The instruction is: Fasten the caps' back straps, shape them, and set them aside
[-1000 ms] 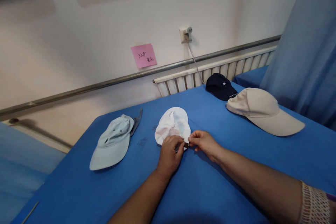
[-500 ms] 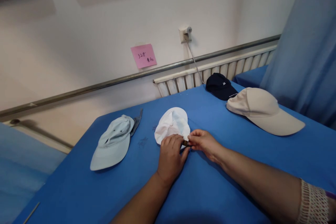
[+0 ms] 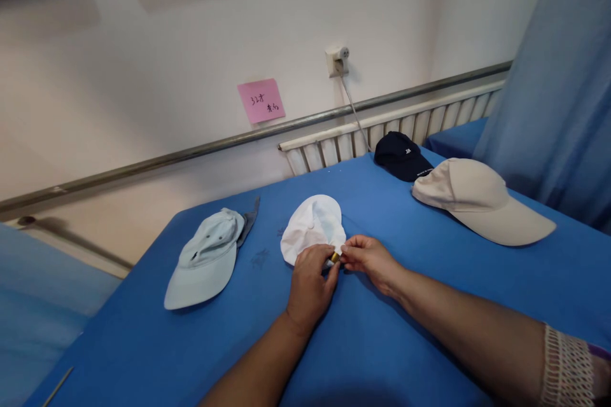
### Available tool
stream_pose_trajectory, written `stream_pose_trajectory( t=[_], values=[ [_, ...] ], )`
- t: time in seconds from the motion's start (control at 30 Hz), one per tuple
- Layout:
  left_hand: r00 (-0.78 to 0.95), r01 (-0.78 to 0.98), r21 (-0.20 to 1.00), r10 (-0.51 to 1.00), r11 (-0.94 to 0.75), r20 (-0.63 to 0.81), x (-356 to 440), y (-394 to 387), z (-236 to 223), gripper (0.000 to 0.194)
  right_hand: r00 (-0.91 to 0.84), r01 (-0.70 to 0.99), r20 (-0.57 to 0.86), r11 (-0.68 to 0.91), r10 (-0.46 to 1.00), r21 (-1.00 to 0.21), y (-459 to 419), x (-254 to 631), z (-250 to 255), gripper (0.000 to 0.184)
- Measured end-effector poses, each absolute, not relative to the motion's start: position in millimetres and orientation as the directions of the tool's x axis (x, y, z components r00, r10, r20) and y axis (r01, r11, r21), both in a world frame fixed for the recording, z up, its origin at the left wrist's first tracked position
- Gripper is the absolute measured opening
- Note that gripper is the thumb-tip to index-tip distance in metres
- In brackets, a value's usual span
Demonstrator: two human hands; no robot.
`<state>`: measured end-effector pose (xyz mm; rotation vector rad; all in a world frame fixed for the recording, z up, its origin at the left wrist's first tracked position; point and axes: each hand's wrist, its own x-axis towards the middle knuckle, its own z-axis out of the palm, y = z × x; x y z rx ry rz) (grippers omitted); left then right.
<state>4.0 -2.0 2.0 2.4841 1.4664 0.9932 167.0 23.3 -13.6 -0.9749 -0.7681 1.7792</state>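
A white cap (image 3: 310, 226) lies on the blue-covered table, its back edge turned toward me. At that edge shows a small brass-coloured buckle (image 3: 335, 257) between my two hands. My left hand (image 3: 312, 283) grips the cap's back edge, fingers on top and thumb beside the buckle. With fingers pinched, my right hand (image 3: 367, 257) holds the cap's strap end just right of the buckle; the strap itself is mostly hidden by the fingertips.
To the left lies a light blue cap (image 3: 205, 261) with a grey strap. A beige cap (image 3: 477, 197) and a navy cap (image 3: 401, 156) sit at the right. Behind the blue table (image 3: 143, 343) are a radiator (image 3: 348, 143), a metal rail (image 3: 214, 146) and a plugged-in cord (image 3: 353, 105).
My left thumb has moved slightly in toward the buckle, which now shows brighter. The right hand and the caps stay nearly where they were.
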Motion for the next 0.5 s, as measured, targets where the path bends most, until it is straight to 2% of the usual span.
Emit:
stream_pose_trajectory(
  t=[0.23, 0.5],
  values=[
    [0.343, 0.734, 0.408, 0.815, -0.543, 0.467, 4.0, 0.2, 2.3, 0.020, -0.242, -0.430, -0.279, -0.360, 0.929, -0.828, 24.5, 167.0, -18.5, 0.031],
    [0.373, 0.763, 0.337, 0.801, -0.552, 0.468, 6.7, -1.9, 3.4, 0.017, -0.239, -0.488, -0.295, -0.377, 0.925, -0.787, 21.1, 163.9, -15.7, 0.033]
  ],
)
